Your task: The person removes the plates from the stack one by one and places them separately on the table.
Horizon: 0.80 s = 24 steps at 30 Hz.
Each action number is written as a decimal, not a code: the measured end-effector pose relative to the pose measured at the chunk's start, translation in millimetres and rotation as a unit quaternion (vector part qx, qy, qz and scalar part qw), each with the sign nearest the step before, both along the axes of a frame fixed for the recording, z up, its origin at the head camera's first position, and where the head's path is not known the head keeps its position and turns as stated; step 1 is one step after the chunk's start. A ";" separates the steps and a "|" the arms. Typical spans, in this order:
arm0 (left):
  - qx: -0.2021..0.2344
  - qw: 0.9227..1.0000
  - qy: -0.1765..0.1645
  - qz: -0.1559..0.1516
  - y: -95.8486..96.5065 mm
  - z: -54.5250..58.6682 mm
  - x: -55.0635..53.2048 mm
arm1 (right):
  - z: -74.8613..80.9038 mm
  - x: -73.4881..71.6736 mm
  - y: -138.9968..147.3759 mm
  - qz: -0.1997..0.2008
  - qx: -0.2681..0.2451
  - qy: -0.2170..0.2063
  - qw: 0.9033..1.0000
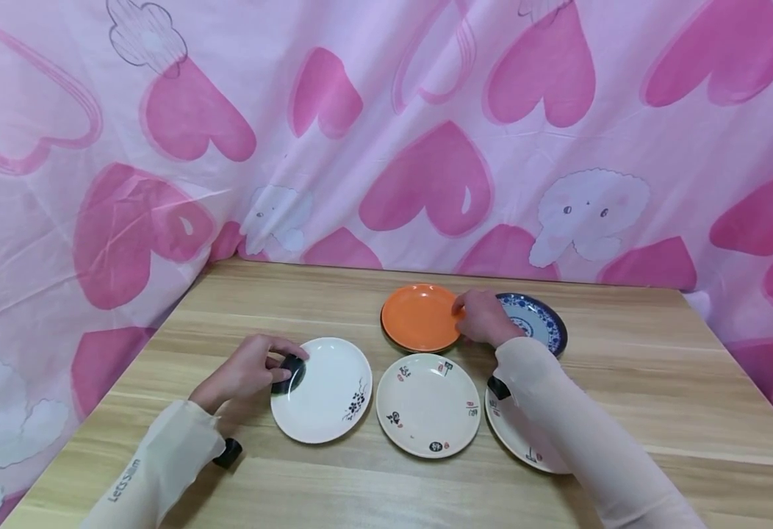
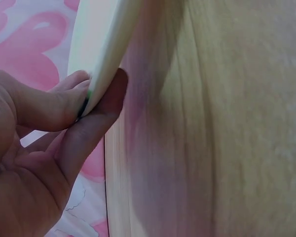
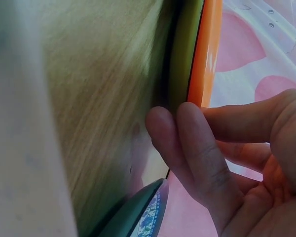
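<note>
My left hand (image 1: 250, 371) pinches the left rim of a white plate (image 1: 330, 382) with a black patch and a dark flower print. In the left wrist view, the thumb lies over that plate's rim (image 2: 106, 54) and the fingers reach underneath. At the back, my right hand (image 1: 486, 317) pinches the right edge of an orange plate (image 1: 419, 317). The right wrist view shows the thumb against the orange rim (image 3: 207, 59), fingertips at its underside, and an olive surface with a dark edge below the orange.
A cream plate with small prints (image 1: 426, 408) lies in the middle. Right of it, a similar plate (image 1: 515, 433) is partly hidden by my right sleeve. A blue-patterned plate (image 1: 538, 323) sits behind the right wrist. A pink heart-print cloth (image 1: 426, 184) hangs behind the wooden table (image 1: 333, 485).
</note>
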<state>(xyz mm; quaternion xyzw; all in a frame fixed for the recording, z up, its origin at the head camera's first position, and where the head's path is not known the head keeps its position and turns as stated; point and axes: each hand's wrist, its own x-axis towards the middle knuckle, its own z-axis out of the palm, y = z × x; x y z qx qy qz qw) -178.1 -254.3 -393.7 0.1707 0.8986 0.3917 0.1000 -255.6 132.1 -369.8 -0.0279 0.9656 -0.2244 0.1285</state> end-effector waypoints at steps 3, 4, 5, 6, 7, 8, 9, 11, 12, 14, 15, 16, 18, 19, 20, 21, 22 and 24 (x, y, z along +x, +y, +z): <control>-0.009 1.000 -0.012 -0.011 -1.5 -0.3 1.9 | 0.3 0.0 -1.0 0.010 0.006 0.004 1.000; -0.011 1.000 -0.017 -0.010 -2.0 -0.6 2.5 | 0.2 0.0 -1.4 0.012 0.007 0.004 1.000; -0.013 1.000 -0.021 -0.012 -2.6 -0.5 3.0 | 0.0 0.0 -1.6 0.013 0.007 0.004 1.000; -0.015 1.000 -0.022 -0.016 -3.1 -0.4 3.2 | -0.1 0.2 -1.6 0.012 0.008 0.002 1.000; -0.016 0.999 -0.020 -0.023 -3.5 0.0 3.2 | 0.0 0.5 -1.5 0.009 0.008 0.000 1.000; -0.018 0.999 -0.017 -0.025 -3.9 0.4 3.1 | 0.0 0.7 -1.3 0.004 0.006 -0.002 1.000; -0.020 0.999 -0.014 -0.028 -4.3 0.7 2.7 | 0.2 1.0 -1.0 0.001 0.004 -0.004 1.000; -0.023 0.999 -0.012 -0.034 -4.7 2.2 2.2 | 0.9 1.3 -0.5 0.000 0.003 -0.001 1.000; -0.025 0.999 -0.013 -0.036 -5.0 2.9 1.9 | 1.3 1.5 -0.6 0.002 0.001 0.001 1.000; -0.028 0.999 -0.023 -0.033 -5.3 4.2 1.9 | 1.6 1.7 -0.8 0.007 -0.001 0.004 1.000; -0.028 0.999 -0.028 -0.034 -5.2 4.7 2.0 | 1.5 1.8 -0.9 0.009 -0.001 0.005 1.000; -0.029 0.998 -0.033 -0.036 -5.0 4.9 2.1 | 1.3 1.9 -1.1 0.009 -0.003 0.004 1.000; -0.034 0.998 -0.035 -0.043 -4.5 5.1 2.0 | 0.4 2.1 -1.2 0.006 -0.004 0.001 1.000; -0.036 0.998 -0.034 -0.048 -4.2 5.2 2.2 | -0.2 2.3 -1.1 0.004 -0.004 0.000 1.000; -0.038 0.997 -0.033 -0.052 -4.0 5.5 2.5 | -1.0 2.4 -0.9 0.001 -0.005 -0.002 1.000; -0.041 0.997 -0.032 -0.057 -3.9 6.0 2.8 | -1.6 2.6 -0.8 0.000 -0.006 -0.003 1.000; -0.043 0.997 -0.029 -0.064 -4.1 6.7 2.6 | -2.1 2.5 -0.5 -0.002 -0.007 -0.003 1.000; -0.047 0.996 -0.023 -0.077 -4.4 8.5 2.4 | -3.3 2.1 -0.3 -0.003 -0.008 -0.002 1.000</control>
